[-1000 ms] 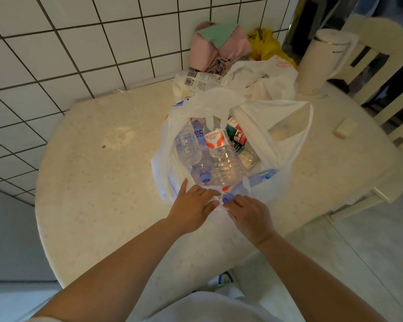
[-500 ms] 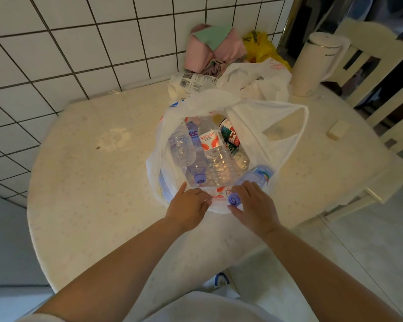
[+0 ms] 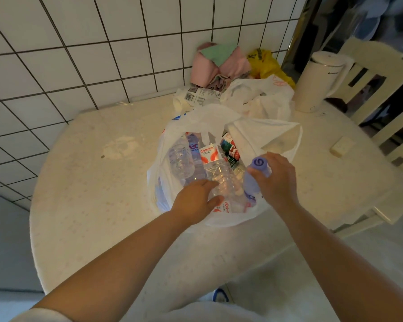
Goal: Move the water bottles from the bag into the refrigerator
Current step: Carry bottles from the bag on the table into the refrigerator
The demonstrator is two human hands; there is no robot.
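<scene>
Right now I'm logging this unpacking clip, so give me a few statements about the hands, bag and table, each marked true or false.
1. The right hand grips a bottle with a purple cap. True.
2. The left hand rests flat on the table. False: it holds a clear bottle in the bag.
3. Several bottles lie in the bag. True.
4. The kettle stands inside the bag. False: it stands on the table behind it.
5. The bag lies on the floor. False: it sits on the table.
</scene>
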